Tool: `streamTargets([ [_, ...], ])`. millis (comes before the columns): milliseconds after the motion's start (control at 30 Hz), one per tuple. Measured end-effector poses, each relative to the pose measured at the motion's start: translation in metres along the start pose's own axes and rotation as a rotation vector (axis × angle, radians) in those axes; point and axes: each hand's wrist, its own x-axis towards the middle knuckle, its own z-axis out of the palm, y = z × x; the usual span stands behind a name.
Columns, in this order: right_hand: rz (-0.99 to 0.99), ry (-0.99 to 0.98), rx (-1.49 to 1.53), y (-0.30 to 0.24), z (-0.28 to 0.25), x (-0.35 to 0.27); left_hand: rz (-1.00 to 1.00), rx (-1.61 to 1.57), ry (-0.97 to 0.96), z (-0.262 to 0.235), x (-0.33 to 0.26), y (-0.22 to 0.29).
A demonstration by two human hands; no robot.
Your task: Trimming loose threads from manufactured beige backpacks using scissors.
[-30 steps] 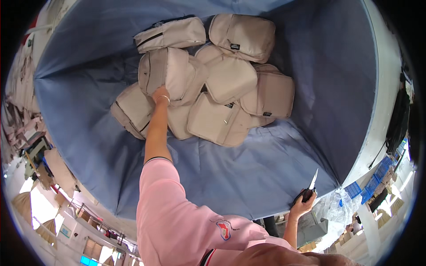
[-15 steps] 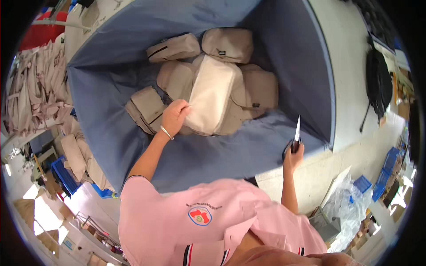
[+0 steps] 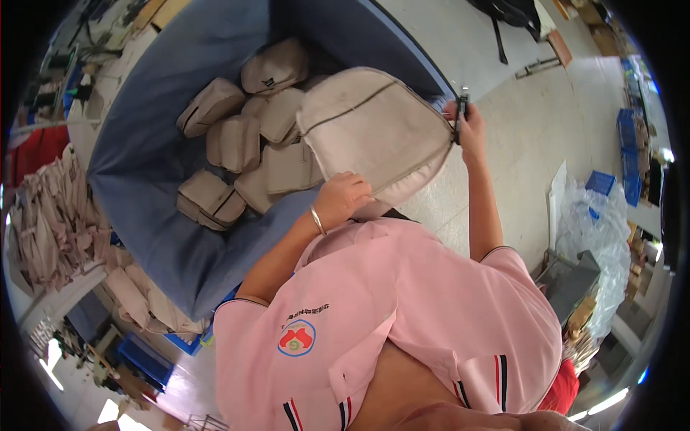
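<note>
My left hand [image 3: 343,199] grips the lower edge of a beige zippered bag [image 3: 374,133] and holds it lifted above the blue fabric bin [image 3: 154,179]. My right hand [image 3: 467,126] is closed around a small dark cutting tool [image 3: 461,108] and rests against the bag's right edge. Several more beige bags [image 3: 237,144] lie piled inside the bin, to the left of the lifted one.
Heaps of beige fabric pieces [image 3: 50,215] lie at the left. Blue crates [image 3: 147,352] stand at the lower left. A clear plastic bag [image 3: 596,230] and boxes sit on the pale floor [image 3: 532,122] to the right.
My left hand has pulled one bag up out of the pile toward me. My right hand with the tool has come over to the bag's right edge.
</note>
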Motion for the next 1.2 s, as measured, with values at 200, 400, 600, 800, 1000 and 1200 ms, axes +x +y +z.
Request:
streamTargets([
  [200, 0.247, -0.017, 0.09, 0.026, -0.01, -0.047, -0.263, -0.063, 0.001, 0.047, -0.022, 0.016],
  [400, 0.081, -0.034, -0.169, 0.045, -0.019, -0.066, -0.557, 0.254, 0.917, 0.072, -0.003, -0.007],
  [600, -0.022, -0.092, -0.601, 0.044, -0.024, -0.075, -0.875, -0.017, 1.177, 0.098, -0.013, -0.027],
  [800, -0.267, -0.155, -0.83, 0.028, -0.04, -0.09, -0.864, 0.019, 1.117, 0.113, -0.021, -0.021],
  [1000, -0.167, -0.33, -0.93, 0.009, -0.04, -0.077, -0.846, 0.052, 1.109, 0.115, -0.021, -0.017],
  [1200, -0.146, -0.361, -0.954, 0.001, -0.025, -0.07, -0.802, 0.035, 1.126, 0.117, -0.022, -0.018],
])
